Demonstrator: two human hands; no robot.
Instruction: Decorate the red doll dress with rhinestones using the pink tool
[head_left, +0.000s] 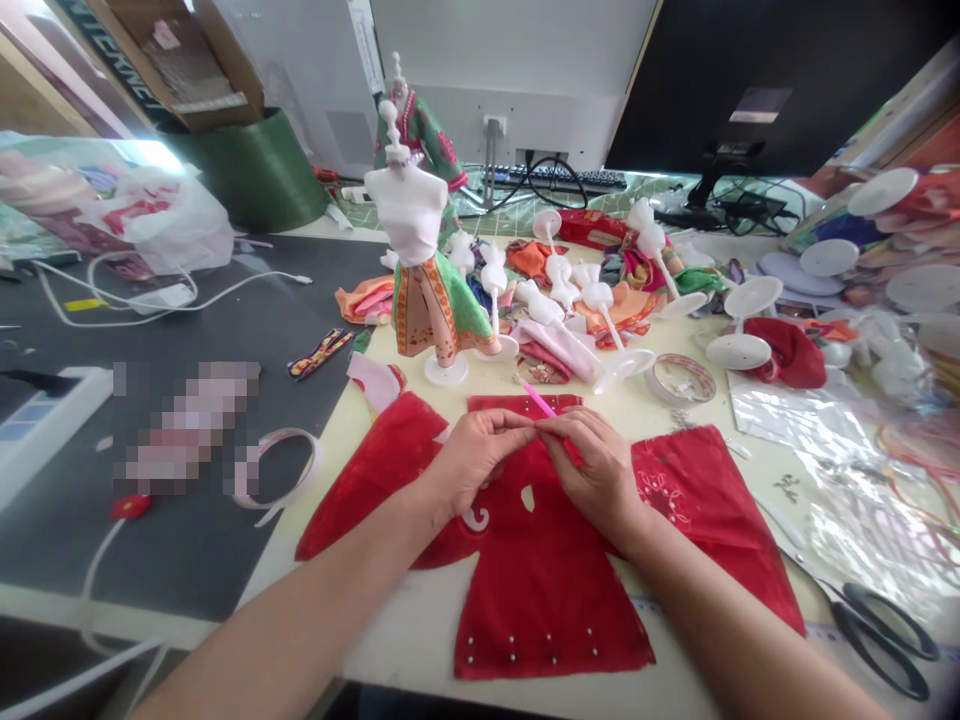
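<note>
My left hand [480, 450] and my right hand [596, 465] meet at the fingertips above a flat red garment piece [544, 590]. A slim pink pen-like stick [538, 400] juts up from my right hand, which is closed on it. Thumb and fingers of my left hand are pinched together against the right fingertips; what they hold, if anything, is too small to make out. The red cloth has wide sleeves, a small neck opening, a white curl motif and pearl-like dots along its lower edge. White embroidery [660, 500] shows on its right sleeve.
A white doll dress form [409, 215] in a green and orange skirt stands behind the cloth, near several small white stands and fabric scraps. Black-handled scissors [877, 625] lie at right. Tape rolls [684, 380] and a dark mat [225, 310] flank the work.
</note>
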